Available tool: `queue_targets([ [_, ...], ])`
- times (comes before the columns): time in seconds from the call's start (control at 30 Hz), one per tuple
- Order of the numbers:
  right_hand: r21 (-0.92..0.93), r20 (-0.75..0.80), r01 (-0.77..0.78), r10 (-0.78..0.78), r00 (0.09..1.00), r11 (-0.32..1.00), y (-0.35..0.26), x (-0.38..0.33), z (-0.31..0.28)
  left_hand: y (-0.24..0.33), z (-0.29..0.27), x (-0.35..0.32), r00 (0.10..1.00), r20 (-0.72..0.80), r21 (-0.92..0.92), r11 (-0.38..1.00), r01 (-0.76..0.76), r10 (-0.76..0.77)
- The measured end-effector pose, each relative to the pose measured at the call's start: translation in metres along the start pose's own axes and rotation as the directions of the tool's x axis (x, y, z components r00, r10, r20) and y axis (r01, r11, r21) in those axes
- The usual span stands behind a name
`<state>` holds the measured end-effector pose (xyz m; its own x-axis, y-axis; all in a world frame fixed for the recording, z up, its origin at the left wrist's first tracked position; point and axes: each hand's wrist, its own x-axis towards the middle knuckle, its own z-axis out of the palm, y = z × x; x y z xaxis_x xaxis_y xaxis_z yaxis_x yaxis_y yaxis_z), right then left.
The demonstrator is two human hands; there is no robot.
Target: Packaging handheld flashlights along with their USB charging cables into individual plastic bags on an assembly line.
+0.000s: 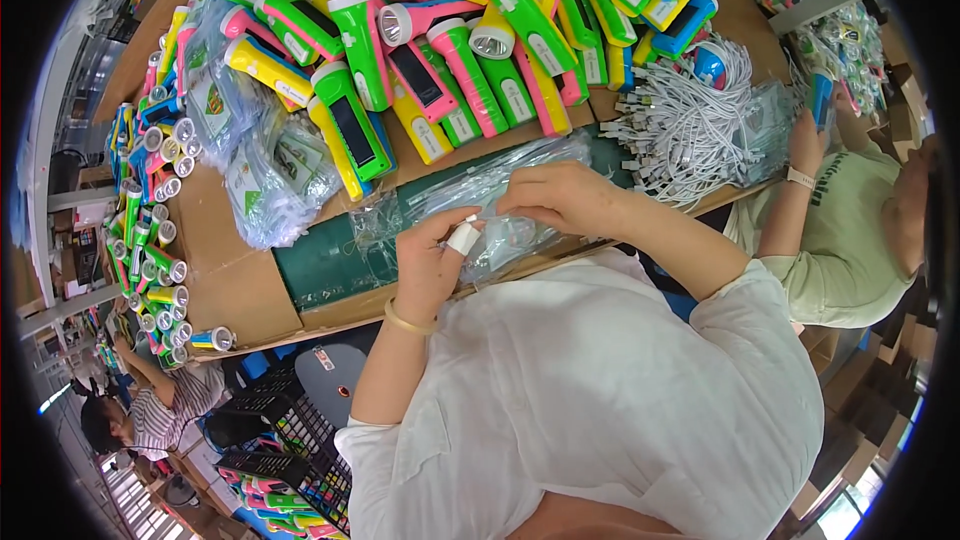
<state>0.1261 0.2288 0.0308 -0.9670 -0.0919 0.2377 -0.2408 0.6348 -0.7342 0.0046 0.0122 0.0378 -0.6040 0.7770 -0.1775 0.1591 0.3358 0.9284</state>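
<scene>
Close to my body, at the table's near edge, both hands pinch a clear plastic bag (503, 244). My left hand (428, 255), with white tape round its thumb, grips the bag's upper left part. Fingers of my right hand (562, 197) are closed on its top edge, near the left fingertips. Whether anything is inside the bag I cannot make out. Beneath and just beyond the hands lies a stack of flat clear bags (440, 198) on a green mat (330, 265).
Many colourful flashlights (480, 80) are heaped beyond the mat. White cables (690, 120) lie bundled to the right, bags with printed cards (275, 180) to the left. More flashlights (150, 250) line the left side. A co-worker (840, 210) sits at right; black crates (285, 435) stand below left.
</scene>
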Motion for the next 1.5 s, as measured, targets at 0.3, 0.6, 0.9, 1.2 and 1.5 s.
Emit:
queue_targets([
  [0.3,-0.123,0.221,-0.238,0.261,0.940,0.963,0.028,-0.004,-0.044,-0.005,-0.006,0.005,0.850,0.144,0.284,0.802,-0.526,0.507],
  [0.6,-0.595,-0.520,-0.579,0.281,0.806,0.557,0.040,0.075,-0.082,0.004,0.014,0.005,0.685,0.365,0.068,0.716,-0.695,0.630],
  [0.9,-0.216,-0.428,-0.690,0.568,0.703,0.691,0.044,0.079,-0.088,-0.007,0.000,-0.002,0.744,0.251,0.122,0.742,-0.659,0.620],
  [1.2,0.649,0.242,-0.383,0.299,0.923,0.657,-0.005,0.018,-0.033,-0.012,0.005,0.008,0.766,0.155,0.117,0.758,-0.641,0.624],
  [1.5,0.336,0.176,-0.548,0.521,0.835,0.766,0.000,0.003,0.016,-0.018,0.012,0.001,0.787,0.127,0.098,0.782,-0.615,0.603],
])
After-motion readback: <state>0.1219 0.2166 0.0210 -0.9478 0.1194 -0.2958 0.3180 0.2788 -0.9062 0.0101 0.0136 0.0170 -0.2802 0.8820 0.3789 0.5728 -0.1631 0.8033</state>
